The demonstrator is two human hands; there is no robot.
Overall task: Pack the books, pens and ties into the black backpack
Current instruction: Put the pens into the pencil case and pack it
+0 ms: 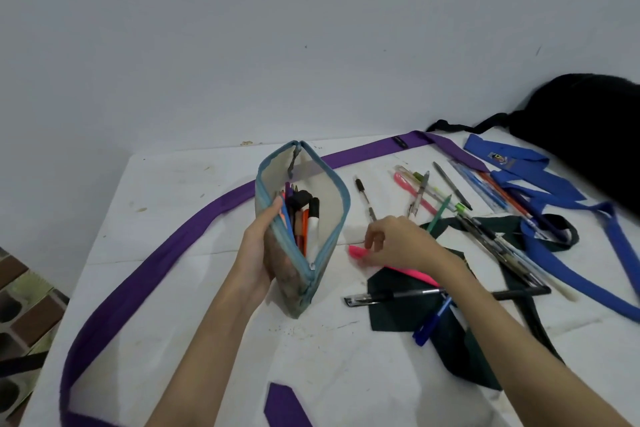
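Left hand point(258, 246) grips the open pencil case point(304, 218) upright on the white table point(173, 270); right hand point(398, 243), just beside it, pinches a pink highlighter point(358, 252).

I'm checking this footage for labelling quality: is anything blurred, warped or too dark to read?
Head view: wide-angle bending curves the white table's far edge; the black backpack at the right edge is a smeared, featureless dark mass; the right hand is slightly soft over the pink highlighter pen; light is even, without glare.

Purple tie point(194, 229), blue tie point(540, 184), pink highlighter point(360, 252), black backpack point(588, 135).
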